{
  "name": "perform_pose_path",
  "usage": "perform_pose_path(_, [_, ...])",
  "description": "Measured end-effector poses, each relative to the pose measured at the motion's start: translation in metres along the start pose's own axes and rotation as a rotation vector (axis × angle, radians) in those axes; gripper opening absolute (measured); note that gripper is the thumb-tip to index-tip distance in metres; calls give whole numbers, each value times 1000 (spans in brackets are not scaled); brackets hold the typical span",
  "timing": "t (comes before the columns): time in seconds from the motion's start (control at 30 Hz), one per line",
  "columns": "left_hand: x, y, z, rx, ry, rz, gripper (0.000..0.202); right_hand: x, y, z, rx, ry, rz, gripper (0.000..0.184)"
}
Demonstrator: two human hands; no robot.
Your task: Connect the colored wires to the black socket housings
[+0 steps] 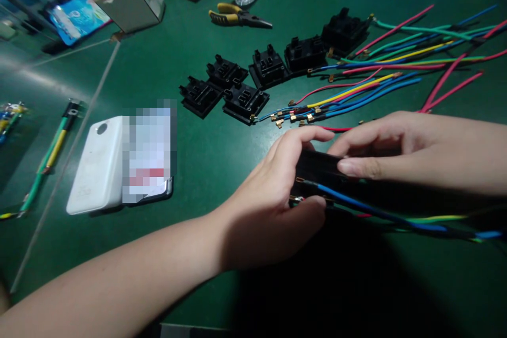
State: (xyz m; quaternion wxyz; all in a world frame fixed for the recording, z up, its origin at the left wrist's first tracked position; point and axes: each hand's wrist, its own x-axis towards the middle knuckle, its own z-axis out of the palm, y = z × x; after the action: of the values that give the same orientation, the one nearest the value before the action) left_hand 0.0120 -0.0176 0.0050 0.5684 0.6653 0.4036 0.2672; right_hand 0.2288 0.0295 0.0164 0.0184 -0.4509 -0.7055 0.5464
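Our left hand has its fingers wrapped round one black part above the green table, while our right hand pinches its other end. We judge the step to be wire fitting: one blue wire has its metal tip at the part, seated or not we cannot tell, so the next move calls for a steady grip and careful alignment. Farther out we count six black housings, one pair of pliers, one white device and coloured wires too tangled to number.
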Motion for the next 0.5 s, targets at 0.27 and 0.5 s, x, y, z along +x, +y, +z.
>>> perform_pose_path(0.27, [0, 2, 5, -19, 35, -15, 50, 3, 1, -1, 29, -28, 36, 34])
perform_pose_path(0.5, [0, -3, 4, 39, 15, 18, 57, 1, 8, 2, 2, 60, 15, 37])
